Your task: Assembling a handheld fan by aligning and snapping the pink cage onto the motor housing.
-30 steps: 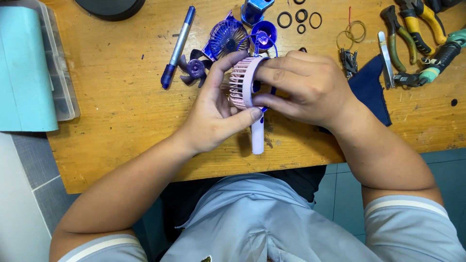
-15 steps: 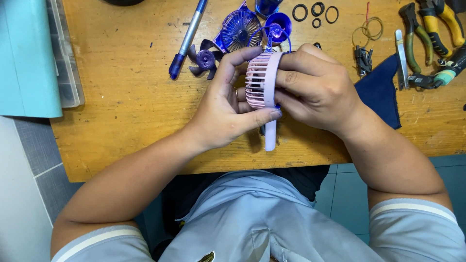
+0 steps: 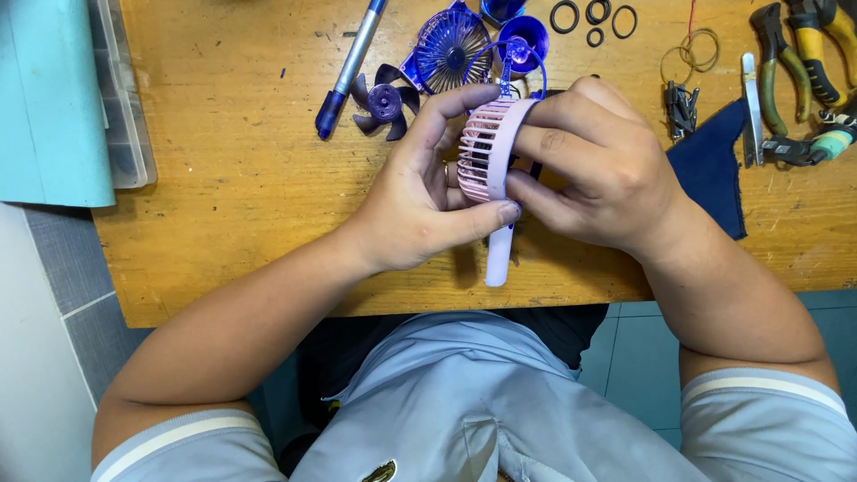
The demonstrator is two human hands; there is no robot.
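Together we hold one small pink handheld fan [image 3: 494, 165] just above the middle of the wooden bench [image 3: 223, 196], its slatted round head up between our hands and its pale handle pointing down toward the near edge. Our left hand [image 3: 420, 192] wraps the head from the left, the thumb pressed across the lower rim and the index finger arched over the top, so that grip is closed on the fan. Our right hand [image 3: 594, 165] closes on it from the right, fingers curled over the rim and the front of the grille. Just above the hands, at upper centre of the frame, lie three blue fan parts: one dark propeller blade [image 3: 384, 103], one round blue grille [image 3: 451, 49] and one blue cup-shaped piece [image 3: 524, 40]. One blue pen [image 3: 350, 67] lies slanted to the left of them. Along the top edge we count four black rubber rings [image 3: 564, 15], and to their right one loop of thin wire [image 3: 696, 49]. A dark blue cloth [image 3: 710, 170] sits under our right wrist. At upper right we see one pair of tweezers [image 3: 750, 85] and pliers [image 3: 786, 62] with coloured handles, partly cut off by the frame, so we cannot count them surely. One pale teal box [image 3: 49, 98] rests at the upper left.
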